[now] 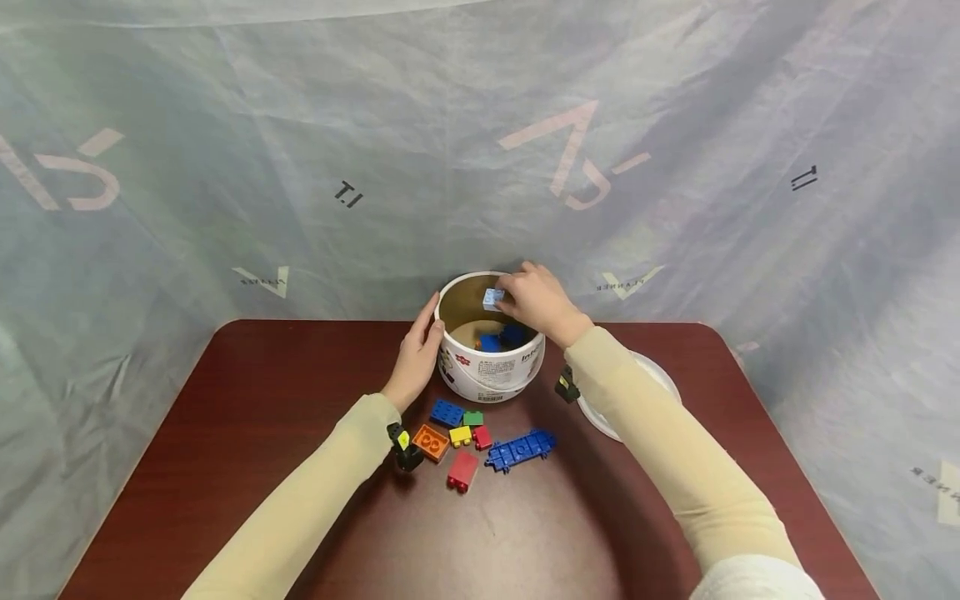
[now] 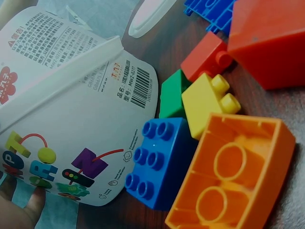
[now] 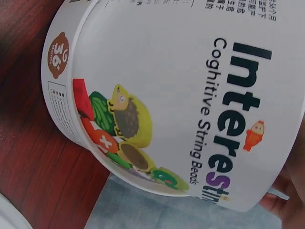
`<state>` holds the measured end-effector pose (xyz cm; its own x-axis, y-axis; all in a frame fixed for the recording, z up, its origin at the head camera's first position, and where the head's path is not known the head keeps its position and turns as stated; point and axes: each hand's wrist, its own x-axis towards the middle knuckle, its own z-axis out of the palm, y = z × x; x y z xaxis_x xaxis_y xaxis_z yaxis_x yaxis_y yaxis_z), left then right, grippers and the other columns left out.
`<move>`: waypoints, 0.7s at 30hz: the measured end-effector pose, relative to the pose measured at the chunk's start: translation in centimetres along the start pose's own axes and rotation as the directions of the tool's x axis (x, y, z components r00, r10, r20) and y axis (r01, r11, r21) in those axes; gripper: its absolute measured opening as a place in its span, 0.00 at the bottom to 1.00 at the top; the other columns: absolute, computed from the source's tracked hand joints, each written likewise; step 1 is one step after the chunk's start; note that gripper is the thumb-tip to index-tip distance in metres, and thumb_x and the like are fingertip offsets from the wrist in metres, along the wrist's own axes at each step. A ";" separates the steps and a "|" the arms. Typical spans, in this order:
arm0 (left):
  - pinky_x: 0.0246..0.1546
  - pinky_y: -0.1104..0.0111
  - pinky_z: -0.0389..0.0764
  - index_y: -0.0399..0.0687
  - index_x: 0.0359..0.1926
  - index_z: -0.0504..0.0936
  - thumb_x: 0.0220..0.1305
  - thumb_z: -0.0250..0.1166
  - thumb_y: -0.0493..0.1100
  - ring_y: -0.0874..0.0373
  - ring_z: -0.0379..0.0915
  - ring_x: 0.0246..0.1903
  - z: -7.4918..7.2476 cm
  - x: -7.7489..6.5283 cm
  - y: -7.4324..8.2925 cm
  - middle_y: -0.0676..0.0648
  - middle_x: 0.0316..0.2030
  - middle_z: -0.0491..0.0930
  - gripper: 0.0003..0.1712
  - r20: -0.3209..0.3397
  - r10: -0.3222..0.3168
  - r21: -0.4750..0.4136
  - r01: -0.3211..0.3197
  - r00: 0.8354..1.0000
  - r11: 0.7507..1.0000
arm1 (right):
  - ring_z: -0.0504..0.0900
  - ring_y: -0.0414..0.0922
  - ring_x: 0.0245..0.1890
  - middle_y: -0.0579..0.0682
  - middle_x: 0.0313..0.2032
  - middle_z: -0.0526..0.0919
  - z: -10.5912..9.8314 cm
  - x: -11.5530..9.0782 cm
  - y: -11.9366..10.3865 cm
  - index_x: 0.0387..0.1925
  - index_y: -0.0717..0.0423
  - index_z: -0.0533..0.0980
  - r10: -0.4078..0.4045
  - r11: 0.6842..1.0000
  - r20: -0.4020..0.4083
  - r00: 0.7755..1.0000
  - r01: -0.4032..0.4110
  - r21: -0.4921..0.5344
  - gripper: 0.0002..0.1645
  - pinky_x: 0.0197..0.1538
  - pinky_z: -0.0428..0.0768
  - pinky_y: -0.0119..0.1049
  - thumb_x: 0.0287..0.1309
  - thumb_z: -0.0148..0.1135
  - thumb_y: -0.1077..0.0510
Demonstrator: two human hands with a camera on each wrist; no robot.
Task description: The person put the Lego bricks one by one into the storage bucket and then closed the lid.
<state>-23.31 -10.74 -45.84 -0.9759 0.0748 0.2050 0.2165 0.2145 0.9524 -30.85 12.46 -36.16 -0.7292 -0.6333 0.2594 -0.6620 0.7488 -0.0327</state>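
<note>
A white bucket (image 1: 472, 379) with printed labels stands upright near the table's far edge. Several pieces, among them a blue brick (image 1: 489, 342), lie inside it. My left hand (image 1: 415, 358) rests along the bucket's left side, fingers extended and thumb against the wall; in the left wrist view only part of this hand (image 2: 19, 210) shows, at the lower left. Over the bucket's opening, my right hand (image 1: 542, 302) pinches a light blue brick (image 1: 492, 299) between thumb and fingers. From the right wrist, the bucket's wall (image 3: 157, 62) fills most of the view.
Before the bucket lie a blue brick (image 1: 447, 413), green brick (image 1: 473, 418), yellow brick (image 1: 461, 436), small red brick (image 1: 482, 437), larger red brick (image 1: 462, 469), upturned orange brick (image 1: 431, 443) and blue wheeled base (image 1: 521, 450). A white lid (image 1: 660, 375) lies under the right forearm.
</note>
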 end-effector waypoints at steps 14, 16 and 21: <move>0.77 0.48 0.57 0.62 0.84 0.52 0.85 0.48 0.50 0.51 0.49 0.80 -0.6 0.1 0.4 0.53 0.82 0.51 0.33 0.014 -0.017 0.016 0.017 1.000 1.000 | 0.76 0.55 0.44 0.53 0.43 0.90 0.0 0.8 -0.4 0.48 0.56 0.86 0.024 0.999 0.000 1.000 -0.024 -0.036 0.14 0.54 0.73 0.51 0.68 0.70 0.52; 0.77 0.48 0.58 0.64 0.84 0.52 0.85 0.48 0.50 0.51 0.49 0.80 -0.7 0.0 0.4 0.53 0.82 0.51 0.33 0.017 -0.021 0.021 0.020 1.000 1.000 | 0.77 0.55 0.45 0.54 0.44 0.89 0.1 0.8 -0.4 0.50 0.56 0.86 0.019 0.999 -0.001 1.000 -0.019 -0.042 0.15 0.56 0.74 0.52 0.68 0.70 0.52; 0.76 0.48 0.57 0.67 0.84 0.53 0.85 0.49 0.51 0.51 0.49 0.80 -1.0 0.0 0.3 0.54 0.82 0.52 0.33 0.014 -0.025 0.024 0.024 1.000 0.999 | 0.78 0.57 0.48 0.55 0.46 0.88 0.1 0.6 -0.4 0.53 0.56 0.86 0.000 0.999 -0.021 1.000 -0.001 -0.036 0.16 0.58 0.74 0.53 0.68 0.69 0.54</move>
<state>-23.23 -11.65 -45.37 -0.9804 0.0834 0.1783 0.1934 0.2399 0.9513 -31.01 11.72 -36.07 -0.7255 -0.6290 0.2791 -0.6547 0.7559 0.0016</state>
